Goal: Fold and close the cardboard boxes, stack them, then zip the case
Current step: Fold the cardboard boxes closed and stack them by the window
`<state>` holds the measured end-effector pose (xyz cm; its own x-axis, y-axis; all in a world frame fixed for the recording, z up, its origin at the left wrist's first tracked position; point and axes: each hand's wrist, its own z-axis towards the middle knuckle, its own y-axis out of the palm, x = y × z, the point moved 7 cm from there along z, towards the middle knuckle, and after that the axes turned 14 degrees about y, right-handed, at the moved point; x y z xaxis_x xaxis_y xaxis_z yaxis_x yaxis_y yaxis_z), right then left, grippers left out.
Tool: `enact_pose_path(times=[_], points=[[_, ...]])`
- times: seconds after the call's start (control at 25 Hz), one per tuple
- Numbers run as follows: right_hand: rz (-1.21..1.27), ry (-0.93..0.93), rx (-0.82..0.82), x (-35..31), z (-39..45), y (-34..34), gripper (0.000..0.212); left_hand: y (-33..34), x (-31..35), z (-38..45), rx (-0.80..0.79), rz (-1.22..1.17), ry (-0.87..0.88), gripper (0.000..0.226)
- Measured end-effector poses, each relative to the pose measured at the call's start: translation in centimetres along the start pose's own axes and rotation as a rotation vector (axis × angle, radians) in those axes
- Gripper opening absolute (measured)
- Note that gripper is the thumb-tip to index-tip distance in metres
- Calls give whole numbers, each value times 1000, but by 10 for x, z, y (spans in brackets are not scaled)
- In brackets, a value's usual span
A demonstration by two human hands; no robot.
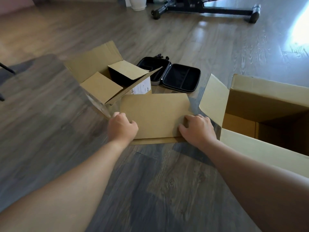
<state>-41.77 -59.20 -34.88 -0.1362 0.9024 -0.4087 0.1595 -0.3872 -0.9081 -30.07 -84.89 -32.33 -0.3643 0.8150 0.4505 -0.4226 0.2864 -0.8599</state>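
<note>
Your left hand curls its fingers over the left edge of the flat cardboard panel lying on the wood floor, while your right hand grips the panel's right edge, fingers bent around it. Beyond the panel, to the left, stands a small box with its flaps up. The black case lies unzipped and spread flat just behind the panel. A large open box sits at right.
</note>
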Motion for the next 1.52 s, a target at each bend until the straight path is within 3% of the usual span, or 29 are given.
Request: enact_pose_path(times=[0.32, 0.4, 0.44, 0.52, 0.56, 0.68, 0.76, 0.8, 0.92, 1.12, 1.32, 1.4, 1.52], points=[[110, -84, 126, -26, 5, -42, 41, -46, 21, 31, 71, -16, 51, 33], [146, -68, 158, -20, 10, -57, 40, -49, 37, 41, 43, -45, 78, 12], [152, -58, 170, -13, 14, -64, 39, -48, 46, 46, 28, -74, 87, 11], [153, -16, 182, 7, 20, -77, 34, -39, 72, 50, 0, -149, 93, 39], [144, 26, 185, 21, 23, -83, 32, -31, 85, 50, -22, -188, 94, 40], [97, 174, 212, 73, 28, -100, 29, 10, 126, 51, -159, -244, 145, 16], [71, 274, 234, 116, 28, -113, 33, 44, 159, 48, -280, -287, 168, 55], [65, 324, 249, 138, 27, -120, 36, 58, 178, 47, -313, -318, 195, 65], [98, 446, 296, 201, 22, -140, 37, 95, 235, 44, -389, -418, 274, 58], [228, 622, 319, 279, 11, -156, 27, 150, 306, 35, -511, -506, 274, 80], [272, 673, 290, 319, 6, -156, 31, 191, 324, 12, -646, -570, 239, 84], [224, 676, 210, 326, 7, -143, 28, 202, 320, 2, -707, -498, 266, 79], [90, 687, 96, 329, 10, -124, 27, 205, 319, 0, -677, -229, 455, 34]])
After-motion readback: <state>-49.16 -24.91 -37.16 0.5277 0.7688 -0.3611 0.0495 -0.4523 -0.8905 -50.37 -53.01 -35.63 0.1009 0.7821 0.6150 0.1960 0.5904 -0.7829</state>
